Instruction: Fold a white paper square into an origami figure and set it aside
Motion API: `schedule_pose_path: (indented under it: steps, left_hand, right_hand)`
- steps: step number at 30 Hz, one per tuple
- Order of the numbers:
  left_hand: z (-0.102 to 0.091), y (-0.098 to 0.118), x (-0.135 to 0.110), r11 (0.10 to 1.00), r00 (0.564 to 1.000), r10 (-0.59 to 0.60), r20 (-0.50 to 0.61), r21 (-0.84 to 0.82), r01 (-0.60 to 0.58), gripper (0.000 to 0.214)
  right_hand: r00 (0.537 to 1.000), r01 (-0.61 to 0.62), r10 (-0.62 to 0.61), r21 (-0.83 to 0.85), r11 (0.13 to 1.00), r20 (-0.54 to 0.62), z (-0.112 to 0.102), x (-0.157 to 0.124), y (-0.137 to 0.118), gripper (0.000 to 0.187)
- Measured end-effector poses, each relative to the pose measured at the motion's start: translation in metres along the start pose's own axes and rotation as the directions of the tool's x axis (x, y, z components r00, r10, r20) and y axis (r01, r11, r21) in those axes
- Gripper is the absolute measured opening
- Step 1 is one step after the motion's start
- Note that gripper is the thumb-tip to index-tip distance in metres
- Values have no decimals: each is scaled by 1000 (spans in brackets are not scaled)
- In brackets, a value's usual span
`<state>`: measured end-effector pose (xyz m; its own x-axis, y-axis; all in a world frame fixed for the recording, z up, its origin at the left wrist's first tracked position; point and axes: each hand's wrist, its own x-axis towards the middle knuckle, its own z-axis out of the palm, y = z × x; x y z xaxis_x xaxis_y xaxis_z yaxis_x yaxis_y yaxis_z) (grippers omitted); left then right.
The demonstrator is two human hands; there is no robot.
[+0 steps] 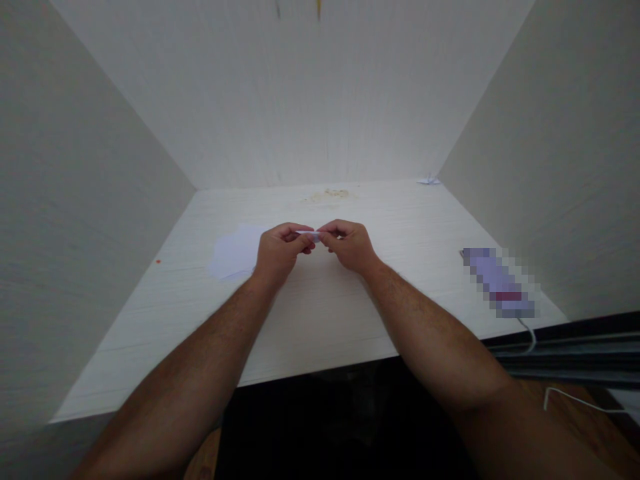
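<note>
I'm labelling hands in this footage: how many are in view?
2: the left hand, near the white sheets, and the right hand across from it, both pinching a small white piece. No others show.

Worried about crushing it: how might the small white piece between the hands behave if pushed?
The white piece looks thin, so may bend. Its small size suggests little weight. Fingers partly cover it, so stiffness is uncertain.
</note>
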<state>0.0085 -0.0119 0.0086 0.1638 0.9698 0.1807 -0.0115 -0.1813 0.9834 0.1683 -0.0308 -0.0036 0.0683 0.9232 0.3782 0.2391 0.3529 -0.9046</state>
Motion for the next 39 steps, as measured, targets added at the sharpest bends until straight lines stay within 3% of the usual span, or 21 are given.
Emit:
schedule_pose_path:
  steps: [5, 16, 29, 39]
  left_hand:
    - [0, 1, 0, 998, 1000, 3, 6, 55, -3, 19]
    - [-2, -9, 4, 991, 989, -130, 77, -25, 132, 17]
    - [-2, -7, 3, 990, 989, -137, 62, 46, 134, 16]
    - [-2, -9, 3, 993, 991, -117, 61, -2, 118, 18]
  right_hand:
    - [1000, -11, 11, 0, 1000, 8, 0, -1, -1, 18]
    - [971, -228, 218, 106, 968, 99, -2, 1, -4, 15]
    - [969, -234, 225, 75, 969, 103, -3, 0, -5, 14]
    - [973, -222, 216, 64, 973, 83, -2, 0, -7, 15]
